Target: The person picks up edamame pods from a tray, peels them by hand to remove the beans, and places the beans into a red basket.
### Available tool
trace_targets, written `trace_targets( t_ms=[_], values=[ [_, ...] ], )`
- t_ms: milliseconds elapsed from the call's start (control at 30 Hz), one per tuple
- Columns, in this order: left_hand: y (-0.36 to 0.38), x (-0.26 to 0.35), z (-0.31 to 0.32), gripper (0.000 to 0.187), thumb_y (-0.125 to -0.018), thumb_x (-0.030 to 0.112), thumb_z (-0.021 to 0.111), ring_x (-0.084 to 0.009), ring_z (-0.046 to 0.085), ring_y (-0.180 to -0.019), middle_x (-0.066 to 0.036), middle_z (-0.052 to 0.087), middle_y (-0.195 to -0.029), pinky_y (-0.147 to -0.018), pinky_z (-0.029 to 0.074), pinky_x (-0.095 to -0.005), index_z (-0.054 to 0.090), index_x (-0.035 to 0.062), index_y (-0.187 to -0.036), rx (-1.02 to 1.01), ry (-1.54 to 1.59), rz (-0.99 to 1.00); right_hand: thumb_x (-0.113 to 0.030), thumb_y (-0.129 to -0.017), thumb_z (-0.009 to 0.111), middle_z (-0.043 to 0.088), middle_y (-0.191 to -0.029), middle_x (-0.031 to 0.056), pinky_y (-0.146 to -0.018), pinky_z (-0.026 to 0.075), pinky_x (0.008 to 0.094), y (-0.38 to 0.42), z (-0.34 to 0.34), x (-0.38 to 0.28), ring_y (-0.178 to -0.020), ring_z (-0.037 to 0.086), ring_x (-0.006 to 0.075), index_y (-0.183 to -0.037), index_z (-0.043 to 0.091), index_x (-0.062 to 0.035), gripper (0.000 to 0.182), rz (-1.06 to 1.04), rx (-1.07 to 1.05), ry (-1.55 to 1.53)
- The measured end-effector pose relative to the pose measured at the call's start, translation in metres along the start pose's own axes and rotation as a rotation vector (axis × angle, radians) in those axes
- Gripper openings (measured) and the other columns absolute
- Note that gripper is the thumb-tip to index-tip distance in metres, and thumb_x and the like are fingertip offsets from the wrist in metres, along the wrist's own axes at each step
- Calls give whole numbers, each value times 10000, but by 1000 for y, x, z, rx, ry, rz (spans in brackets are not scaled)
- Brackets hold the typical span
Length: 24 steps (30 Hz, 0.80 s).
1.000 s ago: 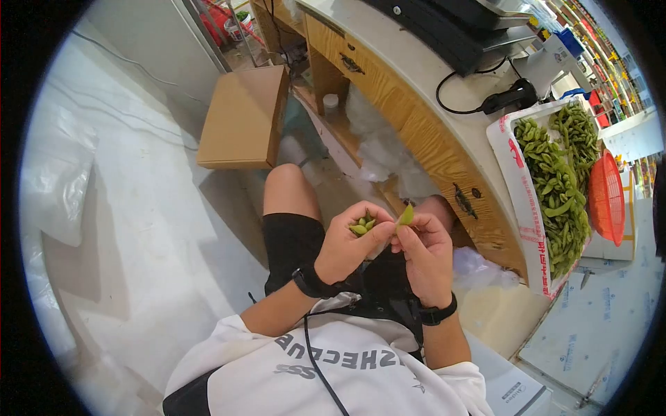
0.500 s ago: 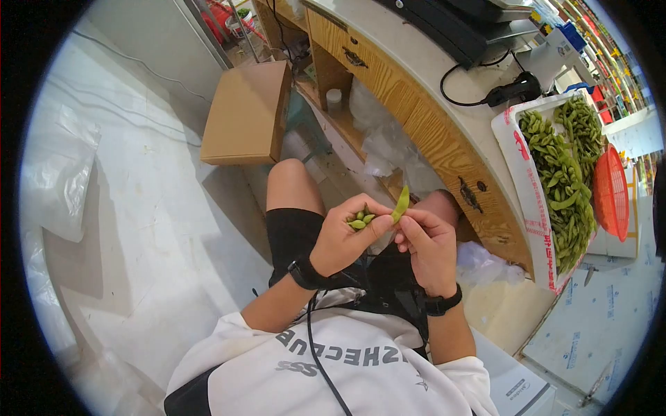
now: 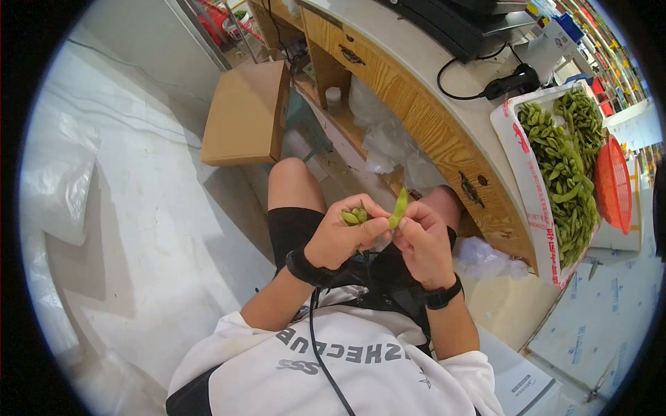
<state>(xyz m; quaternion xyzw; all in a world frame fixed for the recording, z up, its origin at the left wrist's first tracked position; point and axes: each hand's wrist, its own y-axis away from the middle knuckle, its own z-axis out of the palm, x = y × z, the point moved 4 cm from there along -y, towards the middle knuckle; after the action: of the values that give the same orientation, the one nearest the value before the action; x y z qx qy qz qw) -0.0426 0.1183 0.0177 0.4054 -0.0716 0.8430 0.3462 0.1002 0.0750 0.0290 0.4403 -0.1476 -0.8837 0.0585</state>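
Centrally, one edamame pod (image 3: 399, 208), green, upright, sits pinched between the fingertips of both hands above the person's lap. Right hand (image 3: 424, 244): fingers curled closed on the pod's lower part. Left hand (image 3: 341, 239): cupped half shut around a small clutch of shelled green beans (image 3: 354, 216), thumb and forefinger meeting the pod's side. Progress, as a judgement: a few beans are out and kept in the left palm, the pod in hand looks partly worked, and most of the stock is unshelled. Stock: white box (image 3: 522, 173) at far right on the counter edge, heaped with edamame pods (image 3: 565, 166), well apart from the hands. Just beside it, further right, an orange plastic basket (image 3: 614, 186). Wooden counter (image 3: 423, 125) with drawers runs across the far side; black device cable (image 3: 479, 90) on top. Cardboard box (image 3: 246, 114) on the floor, far left of the knee. Clear plastic bags (image 3: 388, 139) under the counter. Nothing lies between the hands and the pod box except the counter's edge.
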Motion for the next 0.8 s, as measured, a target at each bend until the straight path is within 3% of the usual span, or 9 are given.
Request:
trace_targets(
  t_ms=[33, 133, 233, 333, 533, 667, 800],
  values=[
    [-2, -5, 0, 117, -907, 73, 644, -58, 496, -610, -77, 650, -847, -520, 380, -194, 583, 28, -996, -7, 164, -50, -45, -888, 599, 553, -715, -18, -484, 343, 174, -2, 1, 3, -544, 450, 32, -892, 582, -22, 29, 21, 13, -60],
    [-3, 3, 5, 136, -890, 80, 668, -91, 551, -650, -76, 665, -881, -570, 426, -206, 605, 22, -996, 138, -310, 96, -51, -884, 593, 548, -704, -28, -470, 329, 171, -4, -3, 3, -531, 438, 24, -884, 577, -27, 29, 3, 103, 29],
    [5, 23, 24, 161, -875, 91, 689, -109, 596, -720, -62, 674, -900, -637, 468, -222, 631, 7, -1000, 156, -1083, 517, -53, -881, 585, 554, -704, -29, -466, 325, 171, -2, -2, -3, -529, 435, 18, -874, 572, -29, 29, -20, 159, 254],
    [3, 19, 16, 186, -859, 96, 707, -107, 615, -793, -40, 675, -901, -699, 488, -235, 642, -9, -998, 123, -1072, 524, -46, -882, 571, 565, -706, -24, -471, 329, 170, -1, -2, -5, -543, 446, 13, -867, 567, -27, 25, -42, 127, 332],
    [0, 6, 0, 175, -911, 149, 655, -64, 573, -712, -13, 652, -829, -627, 453, -200, 643, -12, -981, 224, -421, 67, -56, -892, 579, 585, -745, -11, -473, 343, 173, -2, 3, 15, -552, 472, 22, -899, 569, -37, 22, -52, 111, 7],
    [-2, 5, 1, 186, -926, 178, 636, -31, 505, -652, 0, 624, -769, -572, 403, -186, 640, -3, -971, 252, -547, 189, -103, -910, 610, 585, -768, -9, -457, 334, 172, -2, 8, 20, -537, 468, 31, -935, 568, -54, 70, 10, 149, -87],
    [0, 6, 4, 187, -947, 186, 609, -28, 485, -598, -3, 610, -756, -511, 372, -175, 635, 4, -984, 177, -748, 364, -153, -915, 639, 582, -763, -11, -442, 318, 162, -3, 5, 12, -537, 459, 25, -964, 562, -60, 130, 82, 33, 66]
  ],
)
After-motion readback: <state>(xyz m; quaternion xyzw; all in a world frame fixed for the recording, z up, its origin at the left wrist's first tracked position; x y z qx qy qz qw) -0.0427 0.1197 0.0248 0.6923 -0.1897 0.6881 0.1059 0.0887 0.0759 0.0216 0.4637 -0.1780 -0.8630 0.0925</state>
